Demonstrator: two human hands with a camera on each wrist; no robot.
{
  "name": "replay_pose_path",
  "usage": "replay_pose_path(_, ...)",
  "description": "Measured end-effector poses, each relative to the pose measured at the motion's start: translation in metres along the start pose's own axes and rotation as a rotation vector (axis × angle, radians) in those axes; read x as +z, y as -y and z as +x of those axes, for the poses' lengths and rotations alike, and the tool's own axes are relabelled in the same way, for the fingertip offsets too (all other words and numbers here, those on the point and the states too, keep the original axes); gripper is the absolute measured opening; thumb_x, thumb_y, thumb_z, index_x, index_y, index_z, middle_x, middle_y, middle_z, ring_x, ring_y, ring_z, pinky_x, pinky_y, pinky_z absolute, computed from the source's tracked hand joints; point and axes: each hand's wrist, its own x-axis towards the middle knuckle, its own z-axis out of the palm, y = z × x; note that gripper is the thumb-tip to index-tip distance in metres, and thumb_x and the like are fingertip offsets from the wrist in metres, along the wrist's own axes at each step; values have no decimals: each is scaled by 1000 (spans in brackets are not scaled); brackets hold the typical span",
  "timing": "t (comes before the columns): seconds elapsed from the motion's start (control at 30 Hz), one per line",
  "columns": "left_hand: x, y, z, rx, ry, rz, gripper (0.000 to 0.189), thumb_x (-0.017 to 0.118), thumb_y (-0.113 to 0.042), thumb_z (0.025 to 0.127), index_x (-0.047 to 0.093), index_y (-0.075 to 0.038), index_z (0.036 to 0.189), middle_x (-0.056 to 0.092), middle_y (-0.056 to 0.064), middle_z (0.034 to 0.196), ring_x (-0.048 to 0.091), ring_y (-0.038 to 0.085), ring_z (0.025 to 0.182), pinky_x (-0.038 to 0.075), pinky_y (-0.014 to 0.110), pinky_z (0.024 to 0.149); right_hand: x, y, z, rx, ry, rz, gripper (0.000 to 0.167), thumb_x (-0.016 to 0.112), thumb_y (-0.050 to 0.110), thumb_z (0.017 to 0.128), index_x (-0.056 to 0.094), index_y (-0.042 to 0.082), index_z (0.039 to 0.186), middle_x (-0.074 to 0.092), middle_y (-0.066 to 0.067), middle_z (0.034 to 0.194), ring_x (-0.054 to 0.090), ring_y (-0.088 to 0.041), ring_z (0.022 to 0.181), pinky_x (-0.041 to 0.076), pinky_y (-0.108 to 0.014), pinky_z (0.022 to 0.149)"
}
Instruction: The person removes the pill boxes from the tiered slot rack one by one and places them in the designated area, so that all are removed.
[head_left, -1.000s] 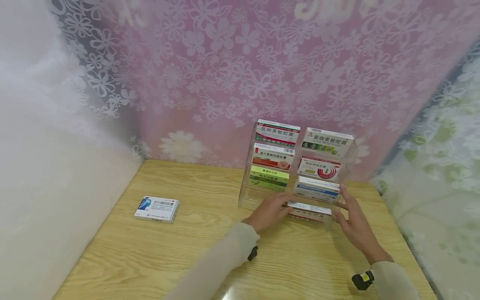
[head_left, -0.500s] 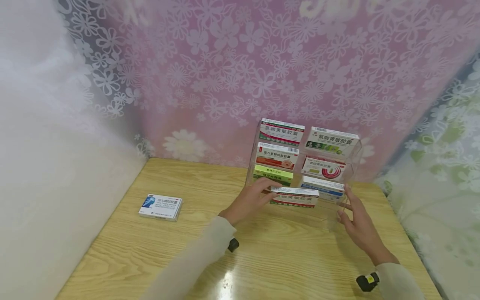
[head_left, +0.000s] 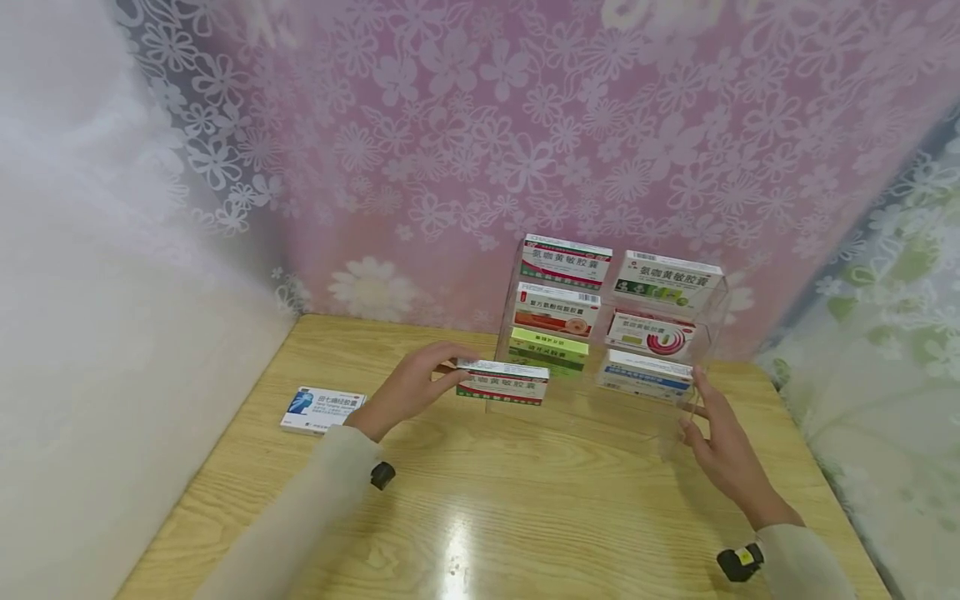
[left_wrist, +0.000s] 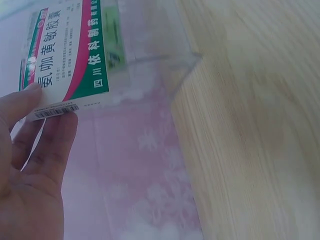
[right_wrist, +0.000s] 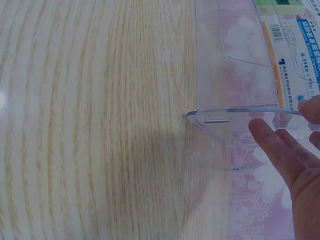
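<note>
My left hand [head_left: 408, 387] pinches one end of a white medicine box [head_left: 502, 385] with red and green bands. That box is held in the air in front of the rack's lower left. In the left wrist view, the thumb lies on the face of the same box [left_wrist: 62, 55] and fingers support its end. A clear stepped display rack [head_left: 592, 421] stands at the right, with my right hand [head_left: 723, 442] gripping its right side. The right wrist view shows fingers against the outside of the clear side panel [right_wrist: 215, 122], the thumb at its edge.
Several medicine boxes fill the rack's upper tiers, including a green box [head_left: 547, 352] and a blue-and-white box [head_left: 647, 377]. A white-and-blue box [head_left: 318, 408] lies on the wooden table [head_left: 525, 517] at the left, partly behind my left hand. A pink flowered cloth [head_left: 450, 167] hangs behind.
My left hand has drawn the red-and-green medicine box out of the rack's bottom tier and carried it leftward. My right hand has stayed at the rack's right side.
</note>
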Motion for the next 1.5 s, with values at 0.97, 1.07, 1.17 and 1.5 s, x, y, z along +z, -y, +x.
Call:
replay_pose_path(0.97, -75, 108, -87, -413, 248, 4, 37, 61, -23, 114, 68, -12, 149, 67, 15, 149, 70, 34, 127, 59, 57, 104, 1, 0, 0, 7, 5, -11, 94, 59, -9, 107, 2, 17, 178, 22, -39, 171, 57, -68, 123, 53, -4, 75)
replay_pose_path(1.07, -74, 114, -90, -396, 260, -18, 37, 60, -19, 114, 67, -8, 149, 65, 18, 152, 66, 39, 136, 57, 60, 110, 1, -1, 0, 3, 4, -14, 93, 59, -9, 107, 2, 17, 178, 21, -39, 171, 58, -68, 123, 53, -4, 75)
replay_pose_path(1.17, -70, 121, -92, -356, 273, 10, 36, 58, -15, 115, 67, -6, 148, 66, 18, 151, 64, 40, 138, 57, 57, 111, 1, 0, 0, 4, 6, -13, 93, 59, -9, 107, 2, 17, 178, 21, -39, 171, 58, -68, 123, 53, -4, 75)
replay_pose_path(1.5, -62, 123, -99, -338, 288, 283, 75, 84, -57, 93, 63, -20, 154, 53, 16, 164, 29, 54, 159, 10, 83, 125, 1, 0, 0, 1, 7, 6, 94, 58, -10, 107, 2, 17, 178, 21, -39, 171, 56, -69, 124, 52, -3, 76)
